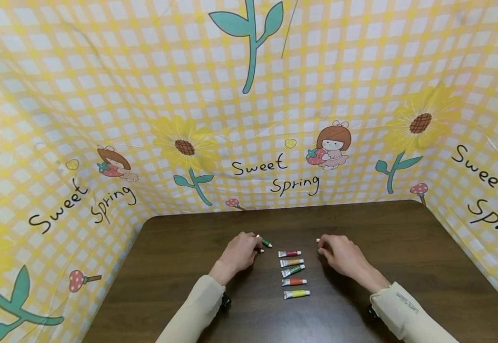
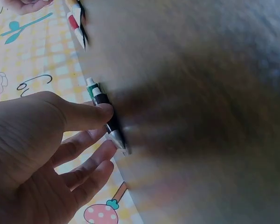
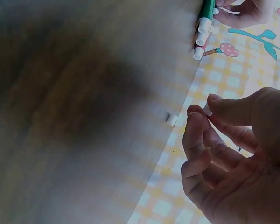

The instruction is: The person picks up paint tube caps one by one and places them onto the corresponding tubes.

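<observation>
On the left, my left hand (image 1: 241, 251) pinches a black paint tube (image 2: 102, 99) between thumb and fingers, its white cap upward in the left wrist view. Right beside it is a green paint tube (image 1: 266, 242), partly hidden by the hand. My right hand (image 1: 344, 255) is low over the table, thumb and index fingertips close together. A small white patch shows between those tips; whether it is an object or background cannot be told. Near these fingertips, a small white cap-like piece (image 3: 171, 120) lies on the table.
Between the hands lies a column of paint tubes: dark red (image 1: 289, 254), ochre (image 1: 292, 262), green (image 1: 293, 271), orange-red (image 1: 294, 282) and yellow (image 1: 297, 294), white caps to the right. Yellow checked cloth (image 1: 266, 124) surrounds the brown table (image 1: 167, 286) at the back and sides.
</observation>
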`<state>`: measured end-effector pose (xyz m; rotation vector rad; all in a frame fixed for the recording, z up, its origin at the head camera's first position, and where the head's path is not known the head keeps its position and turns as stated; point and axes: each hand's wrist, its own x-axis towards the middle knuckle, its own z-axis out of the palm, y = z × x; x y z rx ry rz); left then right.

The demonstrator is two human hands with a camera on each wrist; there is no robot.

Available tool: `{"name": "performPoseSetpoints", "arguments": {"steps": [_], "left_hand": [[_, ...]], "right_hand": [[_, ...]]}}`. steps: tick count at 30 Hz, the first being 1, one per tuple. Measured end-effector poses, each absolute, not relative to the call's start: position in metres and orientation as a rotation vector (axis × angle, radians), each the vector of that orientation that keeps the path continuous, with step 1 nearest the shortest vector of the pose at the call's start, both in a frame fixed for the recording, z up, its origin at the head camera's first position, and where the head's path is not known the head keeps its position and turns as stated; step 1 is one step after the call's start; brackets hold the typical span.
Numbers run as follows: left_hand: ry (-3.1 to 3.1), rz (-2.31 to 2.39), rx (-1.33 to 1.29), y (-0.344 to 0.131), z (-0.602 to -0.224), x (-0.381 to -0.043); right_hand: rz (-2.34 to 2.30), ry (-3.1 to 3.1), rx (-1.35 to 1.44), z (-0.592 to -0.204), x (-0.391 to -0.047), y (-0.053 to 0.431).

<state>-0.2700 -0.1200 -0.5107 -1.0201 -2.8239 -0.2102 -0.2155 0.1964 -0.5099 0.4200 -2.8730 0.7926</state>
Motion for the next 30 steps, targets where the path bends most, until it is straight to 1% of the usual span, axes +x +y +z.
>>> {"name": "performPoseSetpoints", "arguments": {"steps": [11,18,30], "left_hand": [[-2.863,-0.276,-1.004,-0.121,-0.505,-0.259],[-2.868,-0.369,-0.966,-0.121,-0.497,-0.25],[-2.775,-0.427,-0.982,-0.119,-0.487,-0.233]], "right_hand": [[0.98,-2.817,0.446,-0.509,-0.207,0.198],[1.163,-2.709,0.524,-0.512,-0.205,0.202],[1.263,-2.638,0.473,-0.511,-0.195,0.203]]}}
